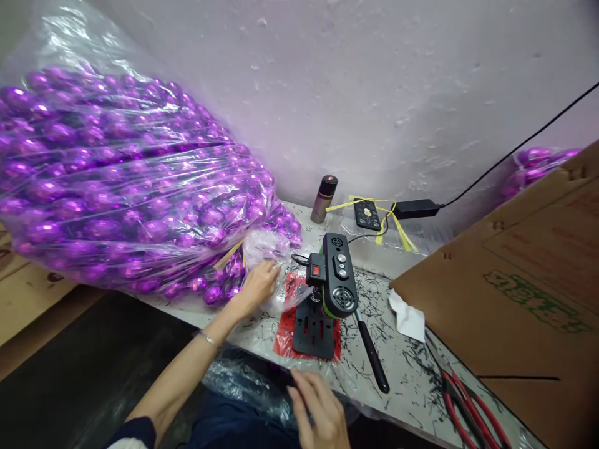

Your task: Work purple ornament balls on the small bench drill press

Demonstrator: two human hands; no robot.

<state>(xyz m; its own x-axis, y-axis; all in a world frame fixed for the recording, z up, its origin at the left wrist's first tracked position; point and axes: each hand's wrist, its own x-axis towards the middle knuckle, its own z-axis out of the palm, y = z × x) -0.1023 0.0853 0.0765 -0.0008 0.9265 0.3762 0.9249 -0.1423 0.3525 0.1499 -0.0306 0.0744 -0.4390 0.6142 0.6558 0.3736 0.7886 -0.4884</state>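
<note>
My left hand (pixel 260 285) is closed at the crumpled mouth of a clear plastic bag (pixel 266 246), its fingertips partly hidden by plastic. The large bag holds purple shiny balls (pixel 140 212) and fills the left side. My right hand (pixel 319 408) is at the bottom centre, fingers bent, in front of the table edge; a dark, blurred bit shows near its fingertips. Between and beyond the hands stands a small black machine (pixel 340 274) with a lever (pixel 372 352) and a slotted base plate (pixel 313 333) on a red sheet (pixel 284 340).
A bottle (pixel 324 199), a phone (pixel 367 214), yellow strips (pixel 403 231) and a black power adapter (pixel 415 209) lie toward the wall. At right are a cardboard box (pixel 515 280), white paper (pixel 407 316) and red-handled pliers (pixel 472 411). Black scraps litter the table (pixel 397 399).
</note>
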